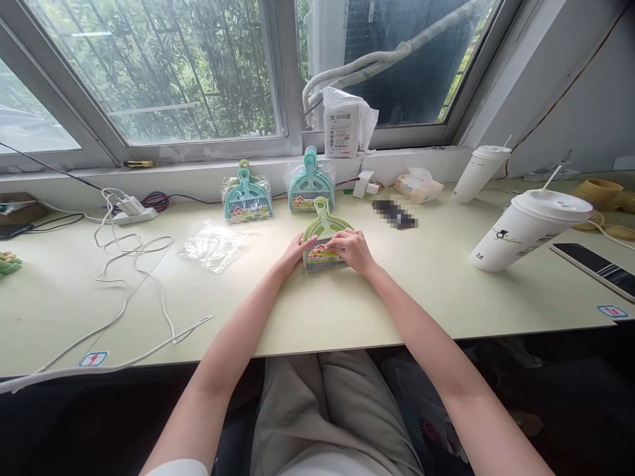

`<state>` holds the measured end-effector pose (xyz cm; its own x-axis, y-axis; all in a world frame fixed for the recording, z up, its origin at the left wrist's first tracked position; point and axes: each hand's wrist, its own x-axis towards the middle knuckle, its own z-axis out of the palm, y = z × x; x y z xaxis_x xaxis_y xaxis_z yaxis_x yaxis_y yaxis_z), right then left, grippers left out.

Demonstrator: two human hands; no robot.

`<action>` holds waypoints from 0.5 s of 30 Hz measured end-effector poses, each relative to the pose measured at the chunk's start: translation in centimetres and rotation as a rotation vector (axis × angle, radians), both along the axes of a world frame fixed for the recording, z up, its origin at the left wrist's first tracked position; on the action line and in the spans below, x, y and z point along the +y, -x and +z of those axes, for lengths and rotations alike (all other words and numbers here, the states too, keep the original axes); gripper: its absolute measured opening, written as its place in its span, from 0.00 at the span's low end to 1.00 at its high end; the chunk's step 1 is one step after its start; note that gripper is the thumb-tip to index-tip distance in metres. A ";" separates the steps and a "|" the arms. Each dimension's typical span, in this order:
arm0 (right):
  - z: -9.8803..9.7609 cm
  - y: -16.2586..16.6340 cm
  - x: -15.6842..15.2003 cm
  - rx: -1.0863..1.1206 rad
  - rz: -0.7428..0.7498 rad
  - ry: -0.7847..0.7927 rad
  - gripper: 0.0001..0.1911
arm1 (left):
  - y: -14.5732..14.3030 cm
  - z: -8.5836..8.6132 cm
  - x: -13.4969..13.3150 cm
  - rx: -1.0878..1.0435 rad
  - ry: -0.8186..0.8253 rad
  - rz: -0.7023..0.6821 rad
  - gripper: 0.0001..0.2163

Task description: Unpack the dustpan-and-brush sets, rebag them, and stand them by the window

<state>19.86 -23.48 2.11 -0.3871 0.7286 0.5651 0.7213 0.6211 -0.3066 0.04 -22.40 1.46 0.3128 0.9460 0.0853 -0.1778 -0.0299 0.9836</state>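
A small light-green dustpan and brush set lies flat on the pale desk, straight ahead of me. My left hand grips its left edge with curled fingers. My right hand rests on its right side, fingertips pinched at the paper label. Two teal dustpan sets in clear wrap, one and the other, lean against the window ledge behind it. An empty clear plastic bag lies to the left.
White cables and a power strip spread across the left of the desk. Two white lidded cups with straws, one and another, stand on the right, beside a tissue pack and a dark tablet.
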 end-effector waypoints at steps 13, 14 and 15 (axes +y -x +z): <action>0.2 0.3 -0.4 -0.086 0.013 -0.074 0.09 | 0.3 -0.1 -0.2 0.091 -0.059 0.043 0.26; 0.3 0.3 -0.5 -0.069 -0.006 -0.074 0.10 | 0.3 -0.1 -0.1 0.089 -0.049 0.050 0.26; 0.5 0.4 -0.7 -0.040 -0.037 -0.073 0.11 | 0.4 -0.1 0.0 0.081 -0.042 0.059 0.26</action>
<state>19.46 -24.18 2.59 -0.3843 0.7000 0.6019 0.7549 0.6136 -0.2315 -0.33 -22.38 1.38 0.2642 0.9591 0.1016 -0.0947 -0.0790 0.9924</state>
